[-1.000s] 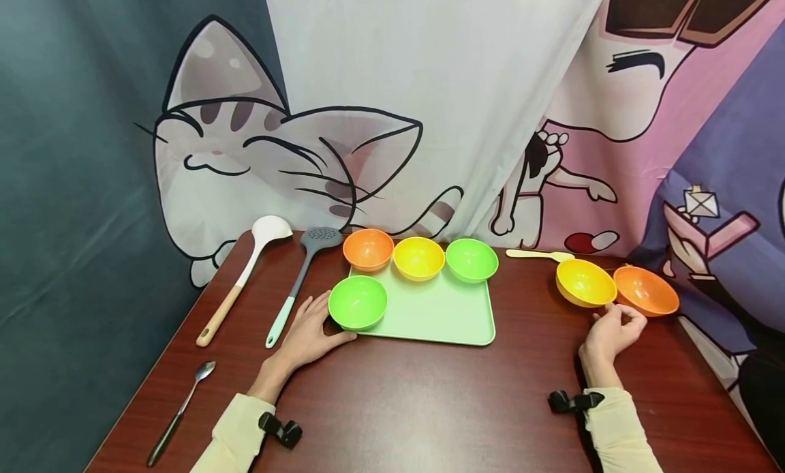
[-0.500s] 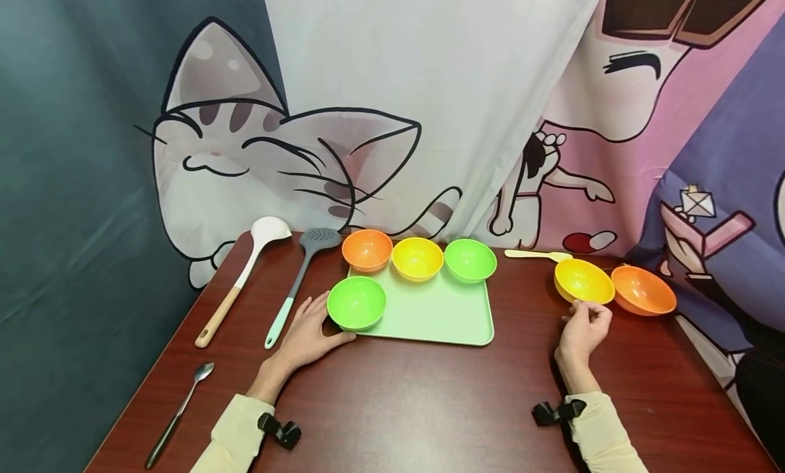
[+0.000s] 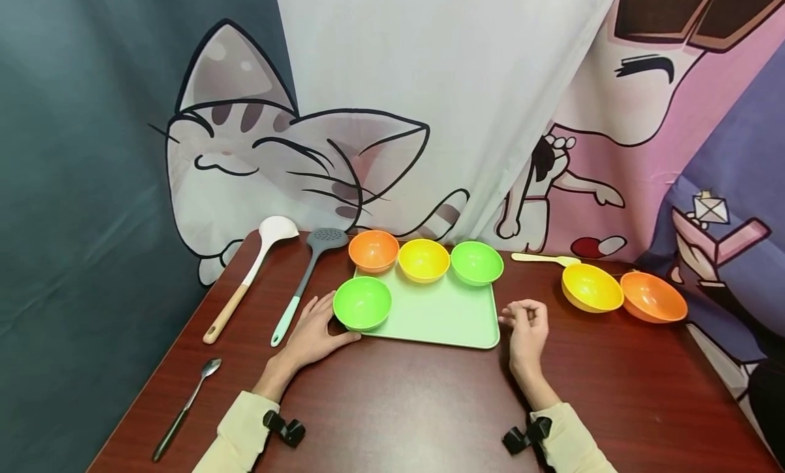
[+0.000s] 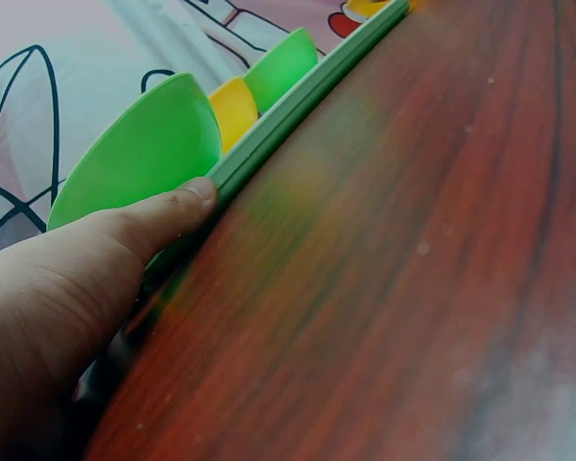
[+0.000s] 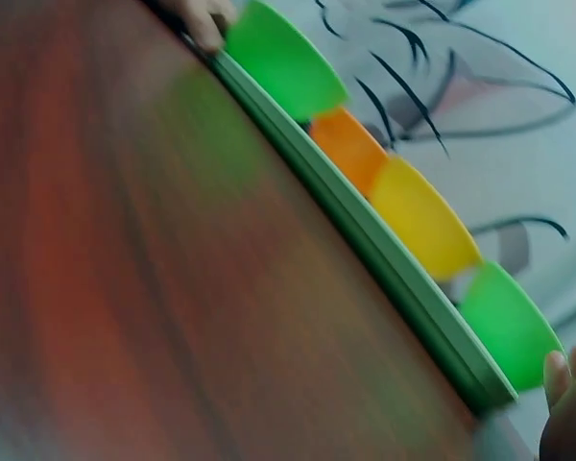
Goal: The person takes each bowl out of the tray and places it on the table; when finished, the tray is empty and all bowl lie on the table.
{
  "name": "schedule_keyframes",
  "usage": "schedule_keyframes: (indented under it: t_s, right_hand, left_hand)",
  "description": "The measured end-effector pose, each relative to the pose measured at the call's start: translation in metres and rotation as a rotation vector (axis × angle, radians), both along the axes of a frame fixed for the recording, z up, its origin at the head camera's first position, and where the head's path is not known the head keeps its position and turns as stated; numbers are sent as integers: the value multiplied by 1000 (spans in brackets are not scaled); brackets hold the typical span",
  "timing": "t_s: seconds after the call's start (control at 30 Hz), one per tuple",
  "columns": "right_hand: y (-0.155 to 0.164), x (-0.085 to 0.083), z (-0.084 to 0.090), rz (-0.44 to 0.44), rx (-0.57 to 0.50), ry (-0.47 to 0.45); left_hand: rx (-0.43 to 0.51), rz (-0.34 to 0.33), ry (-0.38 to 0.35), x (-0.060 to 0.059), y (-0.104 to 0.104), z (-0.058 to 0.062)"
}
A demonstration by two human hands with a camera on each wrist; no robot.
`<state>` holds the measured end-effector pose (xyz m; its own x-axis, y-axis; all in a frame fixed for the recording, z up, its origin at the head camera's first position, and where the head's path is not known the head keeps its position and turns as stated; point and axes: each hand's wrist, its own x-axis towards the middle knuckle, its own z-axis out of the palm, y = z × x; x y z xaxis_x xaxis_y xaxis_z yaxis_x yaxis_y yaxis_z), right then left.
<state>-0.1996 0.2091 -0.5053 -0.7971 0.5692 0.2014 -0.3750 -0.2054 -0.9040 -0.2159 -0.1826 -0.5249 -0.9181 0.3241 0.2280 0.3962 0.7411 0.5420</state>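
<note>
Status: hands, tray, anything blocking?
Left hand at near-left corner of tray. Right hand empty, beside tray's right edge. Four bowls aboard; two more bowls farther right, likely not blocking.

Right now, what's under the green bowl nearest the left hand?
Green tray shows right of the green bowl and just in front of it. The bowl covers its own base and the tray surface beneath, so what's directly under can't be seen.

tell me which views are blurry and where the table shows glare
Head: tray and front green bowl crisp, soft glare on the table below them; left wrist: table soft, pale sheen lower right; right wrist: blurriest, table smeared, paler lower left.
</note>
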Motion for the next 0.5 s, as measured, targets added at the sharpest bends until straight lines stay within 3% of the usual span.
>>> schedule_keyframes:
  t_s: [0.23,0.5]
  right_hand:
    - [-37,7,-3,122,23,111]
    - [-65,11,-3,199,83,125]
  left_hand:
    - [-1,1,0,1,0,1]
    - [-1,-3,-6,-1,2,-2]
